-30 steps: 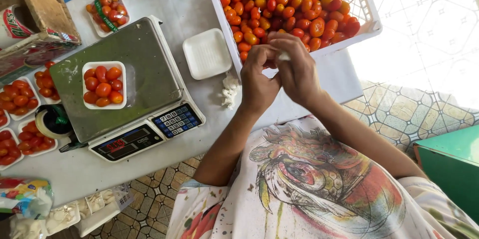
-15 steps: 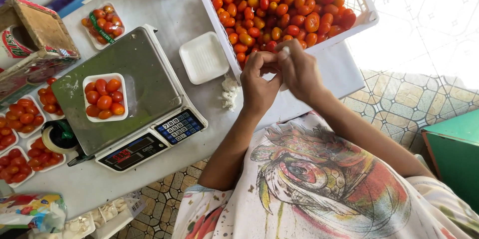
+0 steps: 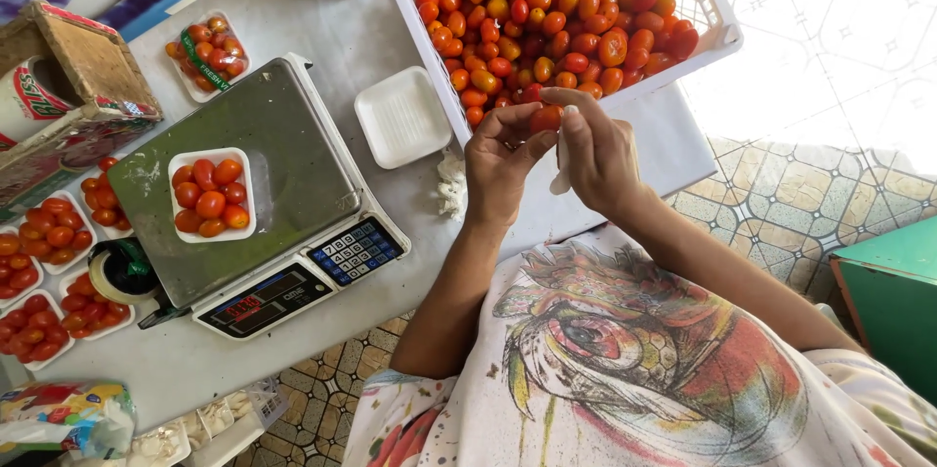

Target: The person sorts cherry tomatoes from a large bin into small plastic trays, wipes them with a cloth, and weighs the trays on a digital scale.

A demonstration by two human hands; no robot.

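Both hands meet just near of the white crate [image 3: 717, 13] heaped with cherry tomatoes. The left hand [image 3: 503, 160] and right hand [image 3: 597, 147] pinch one red cherry tomato [image 3: 546, 119] between their fingertips, the right also closing on a white cloth [image 3: 564, 169] (it hangs below the palm). To the left sit an empty foam tray [image 3: 402, 117] and a digital scale [image 3: 264, 196] carrying a filled tray of tomatoes [image 3: 208, 194].
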